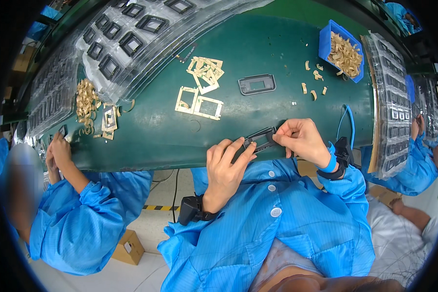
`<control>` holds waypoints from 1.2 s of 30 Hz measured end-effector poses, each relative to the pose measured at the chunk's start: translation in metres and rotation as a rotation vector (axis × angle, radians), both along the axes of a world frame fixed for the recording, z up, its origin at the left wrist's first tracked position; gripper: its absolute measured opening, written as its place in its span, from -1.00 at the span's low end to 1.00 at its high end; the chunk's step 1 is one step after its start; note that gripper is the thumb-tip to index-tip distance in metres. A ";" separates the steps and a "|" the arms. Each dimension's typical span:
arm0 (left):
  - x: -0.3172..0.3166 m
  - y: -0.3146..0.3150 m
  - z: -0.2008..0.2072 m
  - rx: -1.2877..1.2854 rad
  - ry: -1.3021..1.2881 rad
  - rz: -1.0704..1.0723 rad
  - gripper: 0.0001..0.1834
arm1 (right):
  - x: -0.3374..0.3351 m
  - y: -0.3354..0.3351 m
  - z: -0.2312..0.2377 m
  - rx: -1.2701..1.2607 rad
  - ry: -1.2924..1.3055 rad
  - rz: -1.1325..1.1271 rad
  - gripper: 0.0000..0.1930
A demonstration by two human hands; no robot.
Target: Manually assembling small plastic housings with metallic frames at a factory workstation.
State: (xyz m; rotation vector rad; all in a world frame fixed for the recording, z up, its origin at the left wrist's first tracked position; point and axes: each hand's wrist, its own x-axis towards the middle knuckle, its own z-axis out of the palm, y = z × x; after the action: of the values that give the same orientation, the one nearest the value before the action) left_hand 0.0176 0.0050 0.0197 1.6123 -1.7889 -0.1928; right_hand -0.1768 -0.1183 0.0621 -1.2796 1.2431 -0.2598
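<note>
A black plastic frame (264, 138) with a window in it is held tilted near the table's front edge. My left hand (225, 168) grips its left end, fingers curled over the top. At the other end, my right hand (302, 140) is closed in a pinch on the frame's right edge; whatever small piece may be between those fingertips is hidden. Farther back, a second black frame (256, 84) lies flat on the green table. To its left is a loose group of cream-coloured rectangular adhesive frames (209, 108).
A blue bin (321, 45) of tan strips stands at the back right, with loose strips (314, 95) nearby. Clear trays (119, 80) of black frames fill the back left; stacked trays (392, 112) stand right. A co-worker's hands (59, 153) work at the left beside a strip pile (86, 103).
</note>
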 end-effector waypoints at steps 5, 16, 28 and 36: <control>0.000 0.001 0.000 0.004 -0.008 -0.002 -0.59 | 0.001 0.001 0.001 -0.003 0.003 0.001 -0.85; 0.003 -0.001 0.000 -0.020 -0.079 -0.025 -0.57 | 0.003 0.000 0.003 -0.009 0.029 0.004 -0.86; 0.009 -0.003 0.000 -0.020 -0.023 -0.067 -0.58 | 0.002 -0.001 0.004 -0.031 0.036 0.027 -0.85; 0.013 -0.006 -0.002 -0.086 -0.128 -0.120 -0.62 | 0.003 -0.001 0.006 -0.016 0.041 0.028 -0.86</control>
State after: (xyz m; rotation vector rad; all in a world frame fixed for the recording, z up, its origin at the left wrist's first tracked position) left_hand 0.0304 -0.0009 0.0175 1.4874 -1.9664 -0.0683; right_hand -0.1738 -0.1193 0.0683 -1.3203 1.2593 -0.2249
